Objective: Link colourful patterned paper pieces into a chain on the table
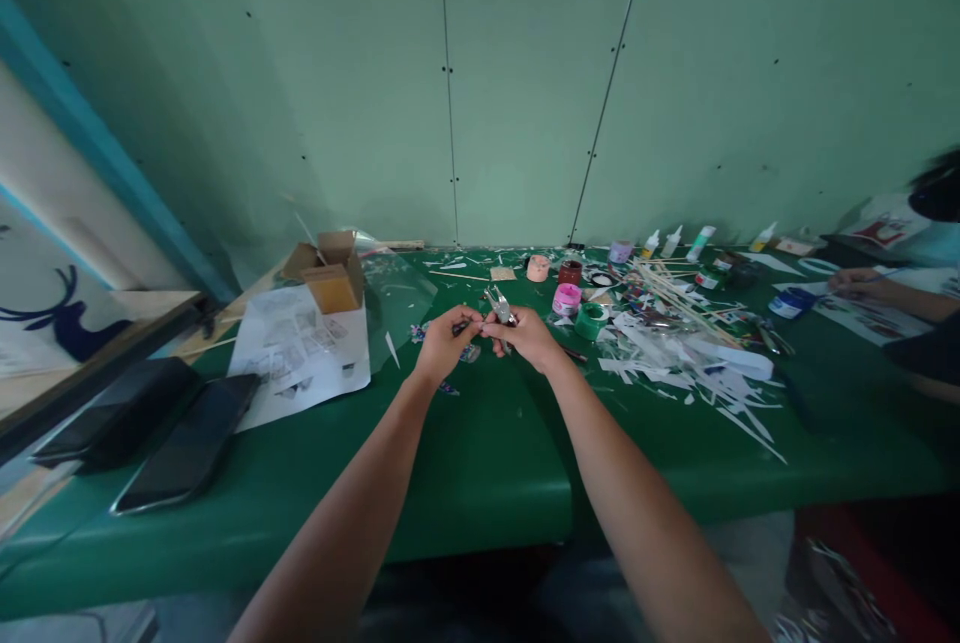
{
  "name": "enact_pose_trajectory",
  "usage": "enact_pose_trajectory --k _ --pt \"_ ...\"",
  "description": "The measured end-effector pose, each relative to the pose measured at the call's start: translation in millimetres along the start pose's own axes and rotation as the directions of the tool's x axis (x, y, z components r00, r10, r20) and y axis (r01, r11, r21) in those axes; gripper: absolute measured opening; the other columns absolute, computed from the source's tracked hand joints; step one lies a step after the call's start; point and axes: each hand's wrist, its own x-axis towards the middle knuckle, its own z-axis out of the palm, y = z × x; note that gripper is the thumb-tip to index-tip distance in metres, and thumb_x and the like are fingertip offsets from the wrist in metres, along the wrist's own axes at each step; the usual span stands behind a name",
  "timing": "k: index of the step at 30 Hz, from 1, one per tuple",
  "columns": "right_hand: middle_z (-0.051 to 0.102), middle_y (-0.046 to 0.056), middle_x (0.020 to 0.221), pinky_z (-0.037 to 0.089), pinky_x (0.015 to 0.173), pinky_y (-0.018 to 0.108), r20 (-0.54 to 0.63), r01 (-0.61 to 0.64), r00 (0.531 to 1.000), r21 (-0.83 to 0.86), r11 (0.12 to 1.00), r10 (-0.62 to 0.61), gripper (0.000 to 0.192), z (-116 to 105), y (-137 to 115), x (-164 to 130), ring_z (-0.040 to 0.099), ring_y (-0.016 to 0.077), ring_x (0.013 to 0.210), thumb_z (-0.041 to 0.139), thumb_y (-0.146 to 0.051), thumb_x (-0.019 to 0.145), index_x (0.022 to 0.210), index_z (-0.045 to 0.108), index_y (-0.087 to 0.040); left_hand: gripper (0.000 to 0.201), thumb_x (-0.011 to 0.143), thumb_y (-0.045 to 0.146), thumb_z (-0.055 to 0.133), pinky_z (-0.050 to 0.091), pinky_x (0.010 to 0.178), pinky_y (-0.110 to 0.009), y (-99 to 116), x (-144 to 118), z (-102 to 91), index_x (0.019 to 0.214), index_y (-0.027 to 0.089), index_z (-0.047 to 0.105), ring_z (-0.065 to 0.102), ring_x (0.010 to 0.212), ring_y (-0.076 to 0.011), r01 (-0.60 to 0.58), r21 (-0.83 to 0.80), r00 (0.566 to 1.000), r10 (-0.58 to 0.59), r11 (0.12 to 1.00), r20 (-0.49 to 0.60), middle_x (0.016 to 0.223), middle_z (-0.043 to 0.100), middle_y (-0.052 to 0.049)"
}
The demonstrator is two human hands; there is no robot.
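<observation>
1. Fingers of the right hand (527,336) wrap around a metal tool (498,304) (pliers-like, as far as it shows), left of the green paint jar (592,322).
2. Fingertips of the left hand (442,344) pinch a small dark piece (459,328), farther left of the jar; its exact form is too small to tell.
3. The tool probably handles as stiff, weighty for its size and a little slippery, so a hold low on its handles seems best.
4. The piece looks light and possibly fragile; a gentle pinch at its edge should suit it.
5. Room for moving lies on the near side of the jar, where the green table (495,463) runs to its front edge. Paper scraps (739,393) crowd the jar's right, and the pink paint jar (567,299) stands just behind it, to the left.
</observation>
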Motion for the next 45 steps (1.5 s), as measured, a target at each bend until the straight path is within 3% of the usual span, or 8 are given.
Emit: enact_pose_trajectory --k 9,27,33,38,45 --pt "0.058 -0.002 0.062 0.043 0.049 0.024 0.012 0.032 0.999 -0.079 0.996 -0.031 0.031 1 -1 1 0.053 0.0113 0.050 0.071 -0.044 0.065 0.074 0.056 -0.018 0.014 0.081 0.031 0.057 0.043 0.070 -0.023 -3 0 -3.5 0.085 0.019 0.065 0.061 0.077 -0.0140 -0.024 0.144 1.000 0.021 0.989 0.018 0.083 0.067 -0.001" --pt "0.053 -0.004 0.056 0.043 0.046 0.023 -0.111 0.042 0.992 -0.147 0.988 -0.059 0.026 3 -2 1 0.053 0.0125 0.049 0.070 -0.041 0.067 0.077 0.056 -0.021 0.012 0.082 0.029 0.057 0.042 0.059 -0.021 -4 -1 -4.0 0.085 0.018 0.062 0.056 0.063 -0.0110 -0.029 0.171 0.999 0.034 0.985 -0.027 0.073 0.064 0.000" --pt "0.057 -0.001 0.059 0.042 0.043 0.024 -0.207 0.085 0.973 -0.102 0.991 -0.105 0.030 0 2 3 0.051 0.0129 0.046 0.063 -0.044 0.072 0.086 0.063 -0.017 0.008 0.081 0.016 0.056 0.046 0.075 -0.026 -5 0 -5.3 0.083 0.019 0.062 0.060 0.083 -0.0148 -0.180 0.234 0.979 0.196 0.955 -0.047 0.087 0.064 -0.003" --pt "0.051 -0.002 0.049 0.042 0.043 0.024 -0.200 -0.018 0.980 -0.109 0.994 -0.004 0.031 1 9 5 0.050 0.0135 0.045 0.065 -0.048 0.070 0.074 0.062 -0.017 0.007 0.083 0.017 0.056 0.047 0.078 -0.028 -1 0 -5.3 0.081 0.020 0.063 0.060 0.088 -0.0160 -0.339 0.286 0.935 0.354 0.896 -0.004 0.087 0.063 -0.004" --pt "0.052 -0.003 0.050 0.041 0.045 0.023 -0.138 -0.036 0.990 -0.097 0.995 0.022 0.019 0 12 7 0.048 0.0114 0.044 0.065 -0.036 0.069 0.068 0.060 -0.018 0.008 0.084 0.019 0.055 0.047 0.074 -0.030 -5 0 -5.1 0.078 0.020 0.062 0.060 0.087 -0.0170 -0.373 0.300 0.923 0.383 0.878 0.025 0.087 0.063 -0.005"
